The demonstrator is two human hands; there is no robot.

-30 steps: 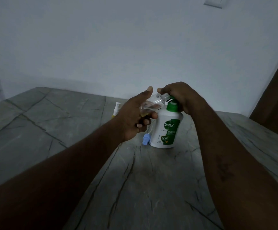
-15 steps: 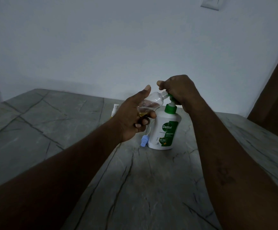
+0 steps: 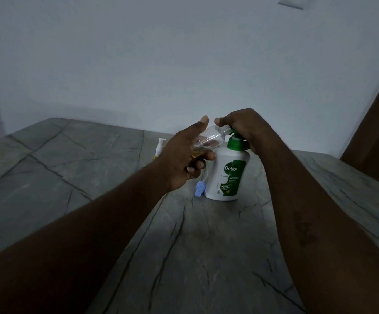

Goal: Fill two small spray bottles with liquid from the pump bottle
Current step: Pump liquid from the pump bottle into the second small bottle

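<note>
A white pump bottle [image 3: 227, 175] with a green label and green pump collar stands on the grey stone table [image 3: 71, 168]. My left hand [image 3: 184, 155] grips a small clear spray bottle [image 3: 211, 138], uncapped and tilted, its open neck at the pump's nozzle. A little yellowish liquid sits at its low end. My right hand [image 3: 245, 129] rests curled over the pump head, covering it. A blue spray cap [image 3: 200, 189] with a thin tube lies on the table left of the pump bottle. A second small bottle [image 3: 160, 147] with a white top shows partly behind my left hand.
A pale wall rises just behind the table's far edge. A dark brown panel [image 3: 374, 132] stands at the right. The table's near part, between my forearms, holds nothing but veined stone.
My right hand rose with the pump head half a second ago and has come down a little again. The left hand keeps the small bottle at the nozzle.
</note>
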